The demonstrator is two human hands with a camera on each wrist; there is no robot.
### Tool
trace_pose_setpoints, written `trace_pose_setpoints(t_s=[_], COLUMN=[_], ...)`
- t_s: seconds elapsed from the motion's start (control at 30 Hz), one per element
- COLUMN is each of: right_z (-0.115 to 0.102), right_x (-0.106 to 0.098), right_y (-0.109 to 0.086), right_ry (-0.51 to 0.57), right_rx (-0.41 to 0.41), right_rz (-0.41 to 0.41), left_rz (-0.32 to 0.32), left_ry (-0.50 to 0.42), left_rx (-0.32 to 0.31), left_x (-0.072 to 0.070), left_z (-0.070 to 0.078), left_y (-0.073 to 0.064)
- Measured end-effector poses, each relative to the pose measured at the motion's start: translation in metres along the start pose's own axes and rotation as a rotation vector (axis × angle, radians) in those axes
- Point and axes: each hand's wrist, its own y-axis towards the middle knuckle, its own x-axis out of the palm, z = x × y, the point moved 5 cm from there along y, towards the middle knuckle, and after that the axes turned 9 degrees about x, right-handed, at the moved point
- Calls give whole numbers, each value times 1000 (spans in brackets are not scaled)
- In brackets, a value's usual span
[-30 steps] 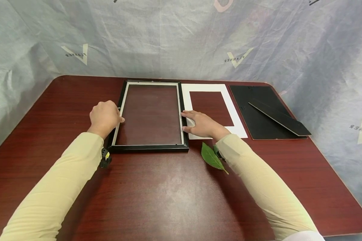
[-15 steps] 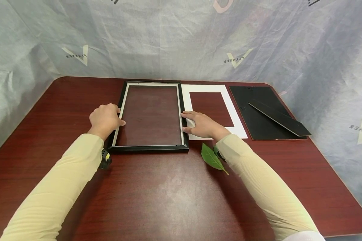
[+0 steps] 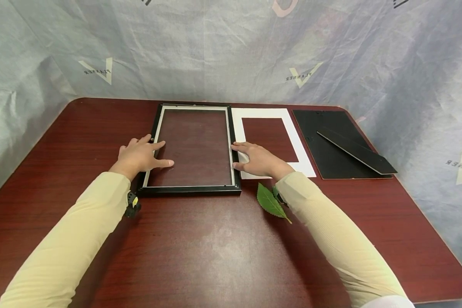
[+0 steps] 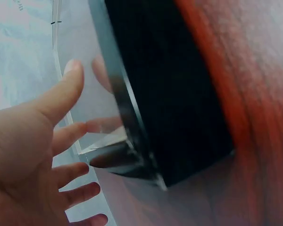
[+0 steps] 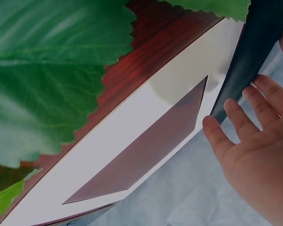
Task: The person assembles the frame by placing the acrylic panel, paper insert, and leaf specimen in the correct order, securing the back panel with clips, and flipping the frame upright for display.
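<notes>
A black picture frame [image 3: 192, 191] lies flat on the table, its pale inner lip upward and a clear pane [image 3: 196, 145] inside. Over its left side my left hand [image 3: 138, 156] spreads its fingers, the thumb and index finger reaching above the pane. In the left wrist view those fingers [image 4: 68, 96] are apart and grip nothing. My right hand [image 3: 259, 159] lies at the frame's right side with extended fingertips against the black edge; the right wrist view shows these fingers [image 5: 236, 122] straight beside it. Right of the frame lies a white mat board [image 3: 302, 145] with a rectangular opening, partly under my right hand.
A black backing board [image 3: 312, 162] with a folded-out stand [image 3: 354, 149] lies at the right. One green leaf [image 3: 270, 200] rests near my right wrist. The reddish-brown table [image 3: 215, 256] ends at a fabric backdrop [image 3: 204, 51] behind.
My left hand has loosened from the frame's left edge and spread its fingers, thumb and index finger moving right over the pane. The right hand and the frame stay where they were.
</notes>
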Motion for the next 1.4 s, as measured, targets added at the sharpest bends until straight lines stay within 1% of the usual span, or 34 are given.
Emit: trace_pose_setpoints(t_s=[0.13, 0.27, 0.37, 0.5, 0.53, 0.6, 0.73, 0.8, 1.0, 1.13, 1.33, 1.4], right_z=[0, 0, -1, -2, -3, -4, -5, -6, -7, -6, -8, -9], right_x=[0, 0, 0, 0, -1, -1, -2, -3, -3, -2, -3, -2], right_y=[0, 0, 0, -1, -1, -2, -2, -2, -3, -3, -4, -4], right_ry=[-2, -8, -11, -19, -23, -29, -42, -48, -51, -53, -55, -50], right_rx=[0, -2, -1, 0, -1, -2, 7, 15, 24, 32, 39, 41], right_rz=[0, 2, 2, 4, 5, 8, 9, 7, 0, -2, -5, -11], left_rz=[-33, -50, -31, -8, -16, -57, -120, -124, -135, -145, -179, -179], left_ry=[3, 10, 11, -20, -25, -19, 44, 64, 56, 71, 105, 106], left_rx=[6, 14, 36, 76, 81, 84, 87, 89, 85, 94, 112, 119], left_x=[0, 0, -2, -3, -2, 1, 6, 6, 6, 7, 5, 5], left_z=[-1, 0, 4, 13, 16, 20, 28, 30, 31, 31, 31, 31], left_y=[0, 1, 4, 11, 13, 15, 14, 13, 13, 14, 13, 13])
